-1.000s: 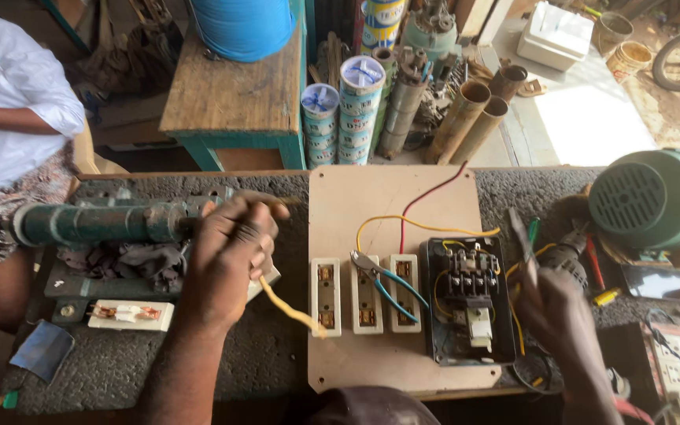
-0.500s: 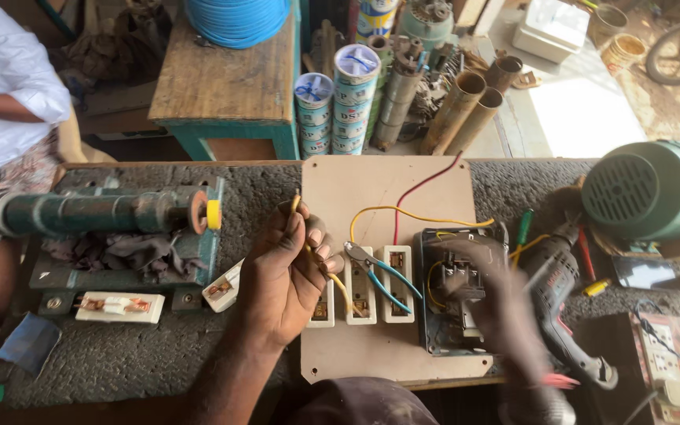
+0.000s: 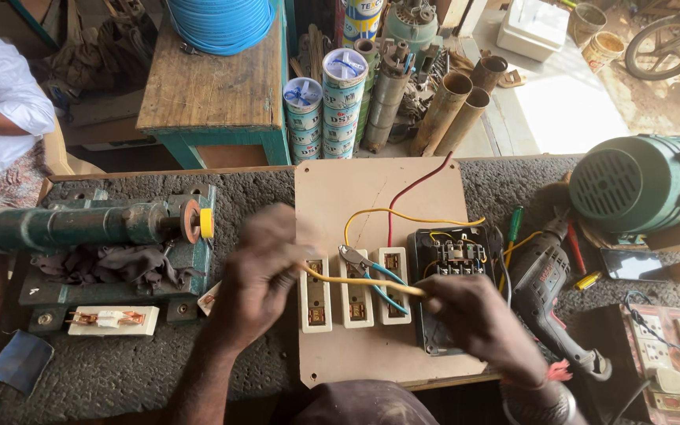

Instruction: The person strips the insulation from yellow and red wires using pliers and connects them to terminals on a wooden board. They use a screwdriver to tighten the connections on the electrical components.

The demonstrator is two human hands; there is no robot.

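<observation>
Hands stretch a yellow wire (image 3: 360, 280) between them over the board (image 3: 371, 189): I see left hand (image 3: 257, 275) fingers pinched on its 9 o'clock end, right hand (image 3: 478, 319) fingers closed on the 3 o'clock end, above blue-handled pliers (image 3: 371, 271).

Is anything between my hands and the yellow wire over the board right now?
No. Both the left hand and the right hand already pinch the yellow wire, stretched between them above the blue-handled pliers.
</observation>
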